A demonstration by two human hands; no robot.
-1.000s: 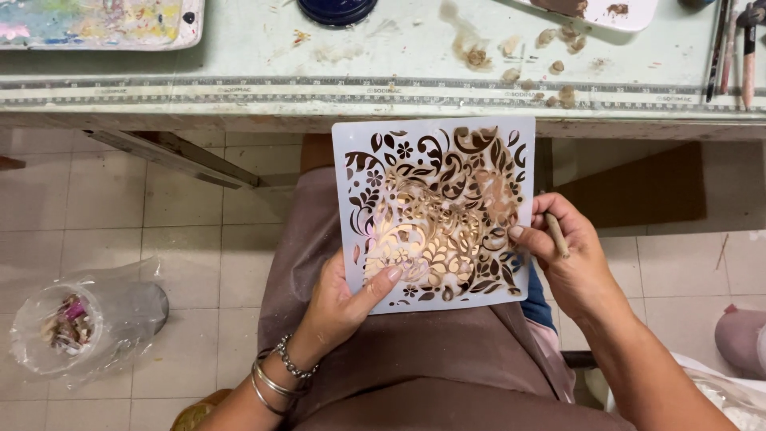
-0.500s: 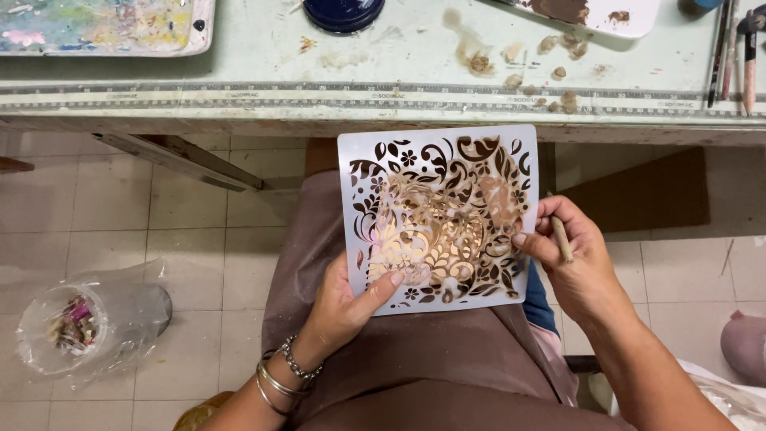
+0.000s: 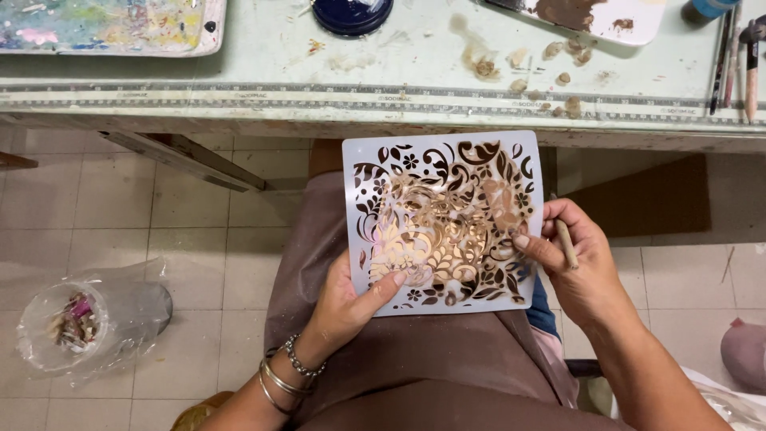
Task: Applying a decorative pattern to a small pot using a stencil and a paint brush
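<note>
Presently, findings as follows
Stencil: a white square sheet (image 3: 444,223) cut with leaf and flower openings, smeared brown at its middle, held flat above the lap, just below the desk edge
Left hand: left hand (image 3: 345,307) at the lower left corner, grip pinching the stencil, thumb lying across its face, fingers hidden beneath; bracelets on the wrist
Right hand: right hand (image 3: 576,267) at the right edge, grip pinching the stencil between thumb and fingers; a thin wooden stick (image 3: 566,243) is tucked between the fingers, its tip hidden
Lap: brown apron (image 3: 415,359) under the stencil
Desk: pale green desk (image 3: 263,56) with brown smears, a paint-covered palette (image 3: 108,24) far left, a dark blue lid (image 3: 352,13), brushes (image 3: 738,60) far right
Floor: tiled floor (image 3: 96,207), a clear plastic bag (image 3: 88,319) with scraps lying at the left
</note>
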